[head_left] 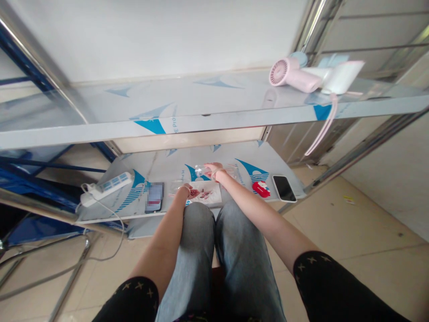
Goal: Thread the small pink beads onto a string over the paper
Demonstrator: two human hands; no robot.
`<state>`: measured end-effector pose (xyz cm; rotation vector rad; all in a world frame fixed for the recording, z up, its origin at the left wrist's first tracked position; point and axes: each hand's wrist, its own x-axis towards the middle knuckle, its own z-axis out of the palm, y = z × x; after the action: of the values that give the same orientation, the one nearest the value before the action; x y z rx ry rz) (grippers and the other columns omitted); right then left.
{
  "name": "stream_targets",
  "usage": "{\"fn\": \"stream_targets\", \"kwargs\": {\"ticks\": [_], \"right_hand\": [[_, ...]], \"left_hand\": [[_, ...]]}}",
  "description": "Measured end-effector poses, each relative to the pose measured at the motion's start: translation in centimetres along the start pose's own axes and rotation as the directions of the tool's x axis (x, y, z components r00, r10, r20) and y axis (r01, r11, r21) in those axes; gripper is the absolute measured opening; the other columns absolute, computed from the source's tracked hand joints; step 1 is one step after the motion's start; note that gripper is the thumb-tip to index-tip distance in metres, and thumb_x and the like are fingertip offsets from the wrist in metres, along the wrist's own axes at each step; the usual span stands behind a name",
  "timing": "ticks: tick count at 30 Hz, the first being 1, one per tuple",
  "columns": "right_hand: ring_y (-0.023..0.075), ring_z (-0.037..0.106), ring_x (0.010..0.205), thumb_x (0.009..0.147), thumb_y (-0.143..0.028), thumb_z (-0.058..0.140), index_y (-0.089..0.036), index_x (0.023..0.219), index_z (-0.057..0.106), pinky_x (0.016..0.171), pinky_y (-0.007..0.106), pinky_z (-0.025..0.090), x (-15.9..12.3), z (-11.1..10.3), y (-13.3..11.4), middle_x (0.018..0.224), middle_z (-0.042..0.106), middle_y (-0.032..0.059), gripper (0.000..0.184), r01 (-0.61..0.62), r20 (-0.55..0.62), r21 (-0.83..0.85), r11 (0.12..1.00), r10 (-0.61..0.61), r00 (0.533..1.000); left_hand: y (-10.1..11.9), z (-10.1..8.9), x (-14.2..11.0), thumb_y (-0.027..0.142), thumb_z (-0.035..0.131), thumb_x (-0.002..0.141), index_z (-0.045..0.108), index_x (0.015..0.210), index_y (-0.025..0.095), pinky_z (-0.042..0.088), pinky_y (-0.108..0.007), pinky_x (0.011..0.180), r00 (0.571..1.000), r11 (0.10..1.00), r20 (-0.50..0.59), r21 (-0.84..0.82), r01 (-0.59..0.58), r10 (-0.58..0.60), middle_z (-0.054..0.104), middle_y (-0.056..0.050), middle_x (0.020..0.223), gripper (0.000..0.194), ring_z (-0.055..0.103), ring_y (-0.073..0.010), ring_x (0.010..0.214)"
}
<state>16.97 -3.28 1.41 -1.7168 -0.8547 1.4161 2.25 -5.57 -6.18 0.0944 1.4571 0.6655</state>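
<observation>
On the lower shelf (174,156), my right hand (214,170) lies across a clear plastic item (200,170), its fingers curled round it. The item's see-through ends show on both sides of the hand, but its exact kind is unclear. My left hand (185,188) is lower and to the left, at the left end of a white flat sheet or packet (214,190) with dark red printed patterns. More clear plastic (174,187) shows beside that hand. Its fingers are small and partly hidden, so I cannot make out their grip.
A phone (154,197) and a white power strip (107,188) with a trailing cable lie to the left. A red item (261,189) and another phone (284,188) lie to the right. Above, the upper shelf (187,96) bears a pink handheld fan (295,76) with a hanging strap.
</observation>
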Motion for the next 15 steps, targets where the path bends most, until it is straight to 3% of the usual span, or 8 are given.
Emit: {"fn": "stream_targets", "kwargs": {"ticks": [3, 15], "right_hand": [[0.0063, 0.042, 0.033, 0.09, -0.032, 0.064, -0.017, 0.104, 0.057, 0.038, 0.015, 0.03, 0.3, -0.2, 0.0, 0.049, 0.051, -0.0061, 0.022, -0.058, 0.009, -0.017, 0.998, 0.058, 0.998], [0.0063, 0.04, 0.032, 0.089, -0.033, 0.066, -0.019, 0.109, 0.054, 0.036, 0.015, 0.028, 0.1, -1.2, 0.0, 0.051, 0.054, -0.0046, 0.027, -0.1, -0.013, -0.02, 0.995, 0.1, 0.995]], "left_hand": [[-0.1, 0.5, -0.5, 0.012, 0.039, 0.095, 0.063, 0.104, 0.013, 0.052, -0.022, 0.052, 0.991, 0.997, -0.119, 0.048, 0.065, -0.059, 0.062, -0.005, 0.065, 0.025, 0.059, -0.0164, 0.053], [-0.4, 1.2, -0.9, 0.008, 0.05, 0.09, 0.064, 0.106, 0.011, 0.06, -0.032, 0.064, 0.975, 0.999, -0.22, 0.04, 0.036, -0.027, 0.071, -0.013, 0.083, 0.022, 0.072, -0.024, 0.072]]}}
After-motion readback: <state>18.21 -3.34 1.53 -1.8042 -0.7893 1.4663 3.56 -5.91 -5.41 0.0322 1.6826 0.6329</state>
